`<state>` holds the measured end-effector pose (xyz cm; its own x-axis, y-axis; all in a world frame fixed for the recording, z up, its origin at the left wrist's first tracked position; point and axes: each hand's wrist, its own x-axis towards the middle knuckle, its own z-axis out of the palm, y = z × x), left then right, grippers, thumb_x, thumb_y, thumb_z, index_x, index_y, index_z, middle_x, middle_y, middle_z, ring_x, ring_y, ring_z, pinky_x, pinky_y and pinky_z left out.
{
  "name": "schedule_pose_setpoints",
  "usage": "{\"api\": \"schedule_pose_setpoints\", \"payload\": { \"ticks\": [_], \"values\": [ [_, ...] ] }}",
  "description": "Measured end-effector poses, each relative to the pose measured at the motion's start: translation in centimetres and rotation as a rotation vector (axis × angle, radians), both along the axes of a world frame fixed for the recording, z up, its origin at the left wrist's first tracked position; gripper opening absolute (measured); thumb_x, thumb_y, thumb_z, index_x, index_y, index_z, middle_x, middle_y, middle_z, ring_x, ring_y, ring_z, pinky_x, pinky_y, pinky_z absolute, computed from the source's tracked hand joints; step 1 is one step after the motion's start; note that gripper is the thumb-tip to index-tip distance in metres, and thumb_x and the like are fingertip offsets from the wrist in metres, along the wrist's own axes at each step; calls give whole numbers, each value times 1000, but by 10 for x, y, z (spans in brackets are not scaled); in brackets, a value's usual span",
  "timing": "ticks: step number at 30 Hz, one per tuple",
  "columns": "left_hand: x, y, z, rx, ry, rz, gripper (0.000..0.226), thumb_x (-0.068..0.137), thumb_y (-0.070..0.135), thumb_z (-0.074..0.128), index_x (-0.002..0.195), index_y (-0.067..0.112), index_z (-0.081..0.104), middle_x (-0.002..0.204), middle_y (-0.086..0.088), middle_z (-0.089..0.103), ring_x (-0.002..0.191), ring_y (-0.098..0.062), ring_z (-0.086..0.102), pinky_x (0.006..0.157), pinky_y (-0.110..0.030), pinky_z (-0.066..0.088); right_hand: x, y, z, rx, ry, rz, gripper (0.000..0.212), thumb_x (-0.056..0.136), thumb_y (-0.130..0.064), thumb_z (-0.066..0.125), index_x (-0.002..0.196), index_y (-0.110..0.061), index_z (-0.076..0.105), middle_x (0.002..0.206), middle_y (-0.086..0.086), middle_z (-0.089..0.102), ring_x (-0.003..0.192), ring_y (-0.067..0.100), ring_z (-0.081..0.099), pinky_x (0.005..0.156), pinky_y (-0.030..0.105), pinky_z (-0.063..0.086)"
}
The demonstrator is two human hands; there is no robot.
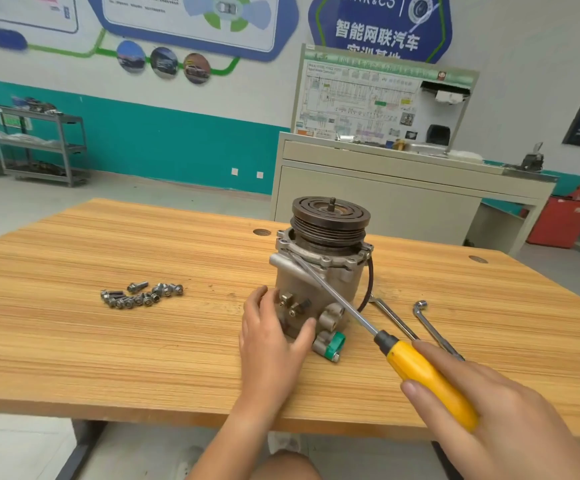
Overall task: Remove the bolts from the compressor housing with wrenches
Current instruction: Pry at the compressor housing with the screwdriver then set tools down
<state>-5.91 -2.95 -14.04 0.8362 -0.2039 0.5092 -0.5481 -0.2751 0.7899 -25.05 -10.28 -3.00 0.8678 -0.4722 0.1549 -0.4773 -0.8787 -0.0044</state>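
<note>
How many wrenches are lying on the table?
2. A flat wrench beside the compressor; an L-shaped wrench right of it. The right hand may hide more.

A wooden table (pixel 108 341) has two dark round holes (pixel 262 232) near its far edge. Beyond that edge stands a beige cabinet (pixel 368 202) with an upright wiring-diagram board (pixel 361 102) along its back edge and a red bin (pixel 555 221) on the floor to its right. A grey shelf cart (pixel 39 147) stands against the teal-banded wall (pixel 177 143).
</note>
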Motion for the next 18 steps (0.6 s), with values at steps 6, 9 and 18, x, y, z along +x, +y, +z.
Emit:
{"api": "schedule_pose_setpoints", "payload": {
  "ticks": [6, 9, 18],
  "values": [
    [16, -3, 7, -70, 123, -80, 66, 79, 37, 72, 134, 16, 43, 111, 14, 46, 106, -6, 50, 80, -15, 36, 5, -9, -7, -53, -148, 154, 47, 87, -64, 17, 131, -55, 5, 119, -26, 41, 110, -3, 44, 68, 15, 24],
    [19, -5, 9, -83, 138, -45, 64, 75, 38, 76, 128, 15, 49, 107, 13, 50, 101, -8, 53, 79, -18, 38, 12, -11, -7, -91, -197, 105, 48, 87, -64, 17, 132, -55, 5, 118, -26, 40, 110, -3, 43, 69, 15, 24],
    [-17, -18, 1, -187, 132, -30, 60, 79, 36, 72, 129, 15, 47, 100, 27, 39, 94, -1, 51, 72, 3, 34, 3, -6, -12, -95, -489, 52, 30, 63, -38, 62, 85, -20, 73, 65, 4, 68, 48, 28, 63, 45, 14, 27]
  ]
}}
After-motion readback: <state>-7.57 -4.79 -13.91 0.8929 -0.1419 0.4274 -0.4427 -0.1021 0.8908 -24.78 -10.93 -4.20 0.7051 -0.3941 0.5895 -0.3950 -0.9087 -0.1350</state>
